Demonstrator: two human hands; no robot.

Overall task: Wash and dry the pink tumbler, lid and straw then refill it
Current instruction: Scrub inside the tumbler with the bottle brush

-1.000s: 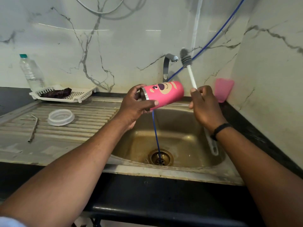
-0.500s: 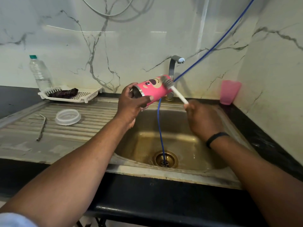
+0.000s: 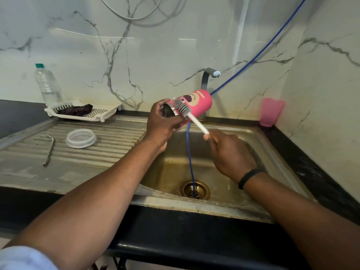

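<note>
Brush (image 3: pixel 182 109) on pink tumbler (image 3: pixel 196 103) rim

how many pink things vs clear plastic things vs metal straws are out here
pink: 2, the tumbler and the cup
clear plastic: 2, the lid and the water bottle
metal straws: 1, the straw
total: 5

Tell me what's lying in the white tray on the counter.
A dark, crumpled checked cloth lies in the white tray, covering part of its slotted floor. Whatever sits beneath the cloth is hidden.
</note>
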